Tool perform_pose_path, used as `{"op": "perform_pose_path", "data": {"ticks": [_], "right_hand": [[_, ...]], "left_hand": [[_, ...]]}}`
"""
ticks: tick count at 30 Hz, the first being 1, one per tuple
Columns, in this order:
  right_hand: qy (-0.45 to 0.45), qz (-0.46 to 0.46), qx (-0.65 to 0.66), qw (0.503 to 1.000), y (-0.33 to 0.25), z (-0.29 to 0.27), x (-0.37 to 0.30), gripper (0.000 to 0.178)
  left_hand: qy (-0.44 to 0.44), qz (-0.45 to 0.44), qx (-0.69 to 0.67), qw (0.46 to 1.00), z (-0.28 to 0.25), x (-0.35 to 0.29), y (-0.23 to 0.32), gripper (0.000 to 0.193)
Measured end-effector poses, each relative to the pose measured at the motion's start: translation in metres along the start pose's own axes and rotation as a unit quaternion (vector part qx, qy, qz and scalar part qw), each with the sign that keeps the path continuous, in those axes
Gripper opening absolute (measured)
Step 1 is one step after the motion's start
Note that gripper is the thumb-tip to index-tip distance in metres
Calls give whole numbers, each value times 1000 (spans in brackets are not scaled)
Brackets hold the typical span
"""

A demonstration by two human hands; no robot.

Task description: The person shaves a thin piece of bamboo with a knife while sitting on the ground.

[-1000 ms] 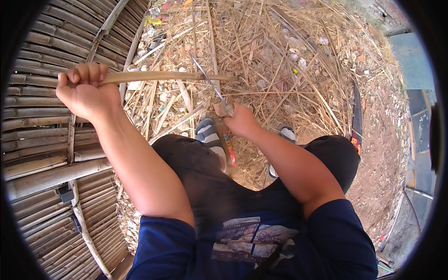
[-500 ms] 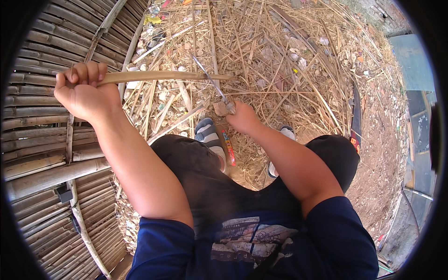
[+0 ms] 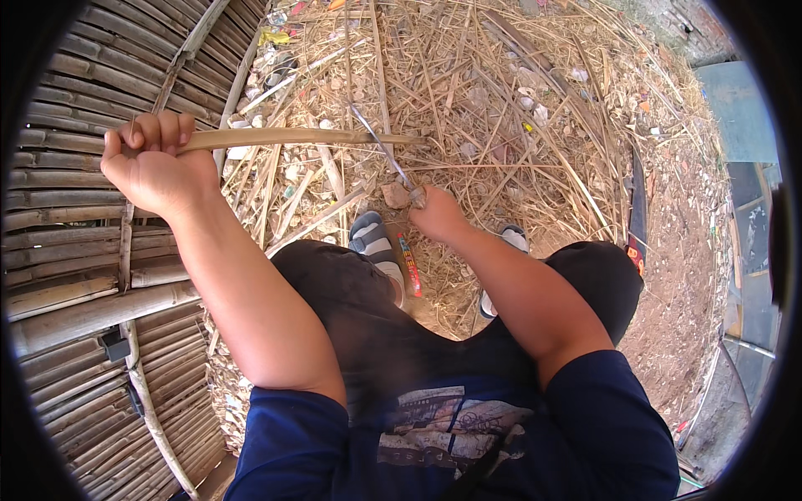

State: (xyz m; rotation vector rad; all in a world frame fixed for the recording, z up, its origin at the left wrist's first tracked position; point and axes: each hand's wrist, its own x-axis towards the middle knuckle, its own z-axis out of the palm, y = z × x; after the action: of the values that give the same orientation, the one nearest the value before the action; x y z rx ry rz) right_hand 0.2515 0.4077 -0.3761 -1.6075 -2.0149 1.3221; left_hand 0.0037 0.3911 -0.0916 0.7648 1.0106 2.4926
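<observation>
Shifted slightly rightward and back toward the body since half a second ago, the right hand [image 3: 439,215] carries a knife [image 3: 387,153] with it, while the left hand [image 3: 159,171] has hardly moved. Nearest are the navy shirt [image 3: 614,417] with its printed front and the dark trousers [image 3: 585,288], knees spread apart. Between the sandalled feet, close to the left sandal [image 3: 368,238], lies a narrow red packet [image 3: 409,264]. Just past it, the right hand is a fist around the knife's handle, beside a brownish stone [image 3: 395,195]. Its thin blade slants up and leftward, crossing a bamboo strip [image 3: 280,136]; whether they touch, I cannot tell. The left hand's fingers curl tightly over the strip's left end, holding it out sideways before a slatted bamboo wall [image 3: 63,200]. Off to the right lies a long dark tool [image 3: 638,200] with a red-orange end. Farther out, dry straw and splints [image 3: 468,83] litter the ground, with a yellow scrap [image 3: 273,37] near the wall and a blue-green panel [image 3: 735,108] at far right.
</observation>
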Motion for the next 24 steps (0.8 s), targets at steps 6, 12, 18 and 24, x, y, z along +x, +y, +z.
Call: {"op": "perform_pose_path", "data": {"ticks": [6,12,18,24], "right_hand": [[15,-80,50,995,-62,-18,-30,44],[8,-107,72,992,-60,-10,-28,46],[31,4,16,999,-7,5,-7,43],[14,-97,51,994,-67,-13,-31,43]], "left_hand": [[20,1,8,1000,0,4,-1,29],[-19,-2,-1,1000,3,-2,0,29],[11,5,12,1000,-2,3,0,29],[-6,-1,6,1000,-3,2,-1,30]]}}
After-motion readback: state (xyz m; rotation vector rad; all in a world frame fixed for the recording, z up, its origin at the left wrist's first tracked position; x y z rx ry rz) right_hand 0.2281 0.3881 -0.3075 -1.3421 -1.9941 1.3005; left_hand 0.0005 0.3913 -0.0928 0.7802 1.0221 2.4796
